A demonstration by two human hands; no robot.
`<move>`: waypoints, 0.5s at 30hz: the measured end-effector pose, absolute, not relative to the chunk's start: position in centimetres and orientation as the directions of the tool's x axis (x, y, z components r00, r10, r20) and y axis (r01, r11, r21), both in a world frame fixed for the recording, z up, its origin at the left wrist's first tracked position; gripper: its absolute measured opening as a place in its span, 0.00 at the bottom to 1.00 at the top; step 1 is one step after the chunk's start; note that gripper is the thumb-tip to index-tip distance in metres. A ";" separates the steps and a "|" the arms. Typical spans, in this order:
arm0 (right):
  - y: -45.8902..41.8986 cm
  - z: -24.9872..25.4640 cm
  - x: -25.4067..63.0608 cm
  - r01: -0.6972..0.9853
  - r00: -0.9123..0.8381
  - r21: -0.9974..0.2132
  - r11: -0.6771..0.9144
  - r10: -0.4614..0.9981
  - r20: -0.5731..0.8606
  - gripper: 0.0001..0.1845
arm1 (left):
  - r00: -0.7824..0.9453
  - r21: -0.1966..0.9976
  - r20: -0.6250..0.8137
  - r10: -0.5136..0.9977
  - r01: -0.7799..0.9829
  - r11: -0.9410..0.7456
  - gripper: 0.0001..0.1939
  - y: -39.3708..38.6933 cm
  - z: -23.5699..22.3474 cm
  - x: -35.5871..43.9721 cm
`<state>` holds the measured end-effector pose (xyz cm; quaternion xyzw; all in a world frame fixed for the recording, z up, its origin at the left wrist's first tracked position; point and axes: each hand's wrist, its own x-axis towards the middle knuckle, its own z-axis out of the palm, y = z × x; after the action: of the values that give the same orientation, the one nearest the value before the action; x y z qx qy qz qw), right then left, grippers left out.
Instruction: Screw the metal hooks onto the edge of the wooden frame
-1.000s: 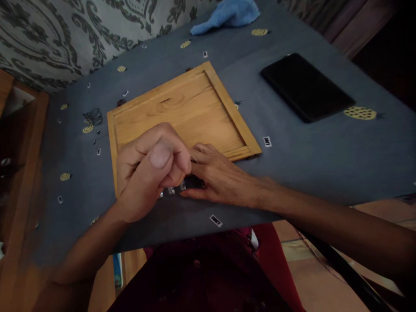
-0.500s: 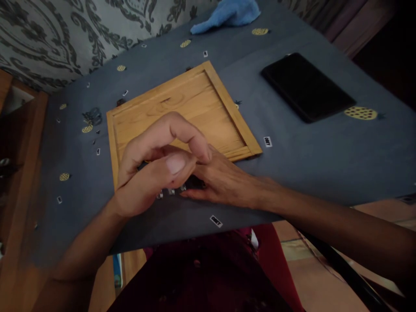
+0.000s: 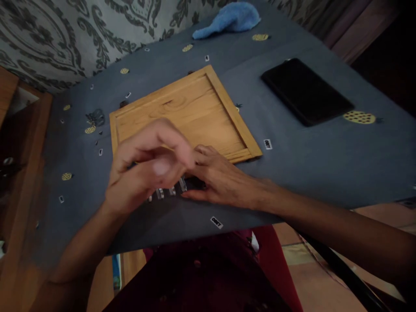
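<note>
Grip of the left hand (image 3: 138,177) is curled, thumb near fingers; whether it pinches anything I cannot tell. Beside shiny pieces (image 3: 183,184), the right hand (image 3: 222,178), its hold hidden, lies at the near edge of the wooden board (image 3: 203,110); bench (image 3: 247,80) separates the board's right edge from a flat black device (image 3: 305,93).

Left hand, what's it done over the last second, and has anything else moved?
The left hand uncurled its index finger and reached right toward the right hand, then drew back left, showing more of the shiny pieces beside it. Nothing is visibly picked up or let go. The right hand, wooden panel, black device and blue cloth stayed put.
</note>
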<state>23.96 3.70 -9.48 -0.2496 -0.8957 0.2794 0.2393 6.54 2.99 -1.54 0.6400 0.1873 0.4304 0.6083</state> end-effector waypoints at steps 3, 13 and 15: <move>3.9 -9.5 24.0 0.318 -0.766 -0.617 0.719 0.579 0.279 0.19 | 0.426 0.880 0.426 0.798 -0.400 -0.256 0.08 3.0 -1.1 5.6; 4.5 -9.0 25.1 0.296 -0.704 -0.666 0.685 0.627 0.332 0.11 | 0.433 0.885 0.420 0.797 -0.390 -0.254 0.09 2.9 -1.7 4.9; 4.5 -8.7 25.2 0.304 -0.681 -0.672 0.675 0.648 0.343 0.09 | 0.459 0.880 0.430 0.777 -0.405 -0.248 0.10 3.1 -1.7 4.9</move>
<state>25.17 4.54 -8.67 -0.2742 -0.8678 0.2953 0.2907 4.86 3.09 -1.66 0.6137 0.1515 0.4973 0.5942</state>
